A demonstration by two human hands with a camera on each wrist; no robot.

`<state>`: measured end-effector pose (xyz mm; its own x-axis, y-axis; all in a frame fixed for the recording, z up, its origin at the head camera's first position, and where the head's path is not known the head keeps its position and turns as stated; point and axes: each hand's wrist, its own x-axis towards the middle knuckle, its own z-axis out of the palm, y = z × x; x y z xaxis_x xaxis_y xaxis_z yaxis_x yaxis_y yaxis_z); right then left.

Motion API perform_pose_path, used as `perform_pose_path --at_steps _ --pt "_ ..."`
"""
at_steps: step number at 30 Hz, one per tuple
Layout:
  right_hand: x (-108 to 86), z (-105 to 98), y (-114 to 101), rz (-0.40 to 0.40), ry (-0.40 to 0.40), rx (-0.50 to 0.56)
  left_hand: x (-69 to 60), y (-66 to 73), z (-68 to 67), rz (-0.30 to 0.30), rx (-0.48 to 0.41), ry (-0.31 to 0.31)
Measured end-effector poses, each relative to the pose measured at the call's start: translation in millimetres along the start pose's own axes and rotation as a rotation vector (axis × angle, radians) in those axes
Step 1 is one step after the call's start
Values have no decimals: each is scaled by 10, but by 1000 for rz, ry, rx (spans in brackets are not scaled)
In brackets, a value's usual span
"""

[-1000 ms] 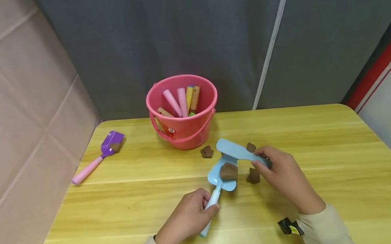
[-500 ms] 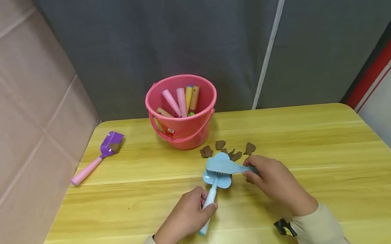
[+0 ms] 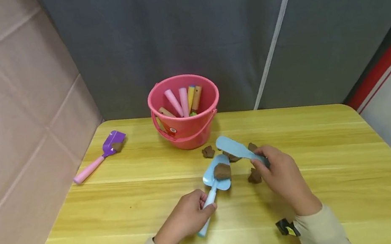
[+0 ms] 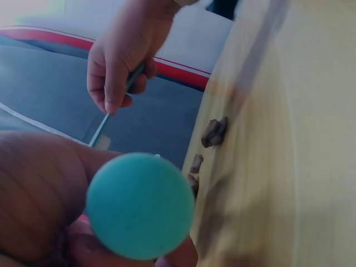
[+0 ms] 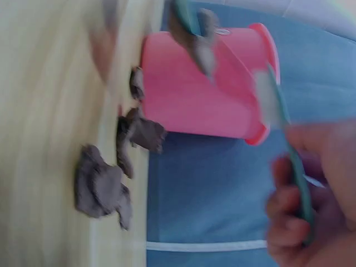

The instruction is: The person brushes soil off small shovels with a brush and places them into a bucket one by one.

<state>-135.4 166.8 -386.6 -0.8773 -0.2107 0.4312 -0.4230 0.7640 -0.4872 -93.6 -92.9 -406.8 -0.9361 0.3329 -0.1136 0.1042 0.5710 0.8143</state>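
A pink bucket [image 3: 190, 132] holding several handles [image 3: 184, 101] stands near the far edge of the bench [image 3: 319, 153], a purple shovel [image 3: 102, 157] lies near its far left corner, and a grey backdrop [image 3: 184, 25] rises behind.

One yellow wood-grain desk [image 3: 137, 216] bears one pink plastic bucket [image 3: 187, 134] at its far side. Five rod-shaped tool handles show in it: two pink [image 3: 184, 102], one yellow [image 3: 191, 98] and two tan [image 3: 196, 98]. There are three tools outside it: one purple spade with a pink handle [image 3: 108, 146] on the left, one light-blue flower-shaped scoop [image 3: 208, 177] and one light-blue brush with pale bristles [image 3: 234, 147], both farther right. The spade and scoop carry one brown lump each [image 3: 222, 171]. At least four brown pieces [image 3: 254, 175] lie loose; overlap prevents an exact count.
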Motion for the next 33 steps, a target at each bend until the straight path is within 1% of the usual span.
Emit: perform_pose_path --at_steps 1,4,5,6,7,11,19,25,29,33 --pt "-9 -14 5 -9 -45 10 1 -6 5 -4 4 1" --pt "-31 -26 17 -56 -213 38 11 -23 14 -8 16 7" --pt "-35 -15 23 -70 -255 40 12 -25 13 -6 16 6" --pt "-39 -3 25 -80 -279 34 10 -24 14 -4 17 4" --pt "-44 10 29 -80 -286 29 7 -18 14 1 14 -1" --pt "-47 58 38 -56 -244 -4 -15 19 3 17 7 -21" --pt "-10 145 -7 -38 -157 -58 -23 46 -25 37 40 -18" --pt "2 195 -27 -7 -117 -84 -11 22 -30 25 29 -10" --pt "19 198 -32 10 -70 -113 9 6 -34 14 10 -6" --pt "30 168 -28 23 -38 -93 28 -5 -39 -3 -17 -7"
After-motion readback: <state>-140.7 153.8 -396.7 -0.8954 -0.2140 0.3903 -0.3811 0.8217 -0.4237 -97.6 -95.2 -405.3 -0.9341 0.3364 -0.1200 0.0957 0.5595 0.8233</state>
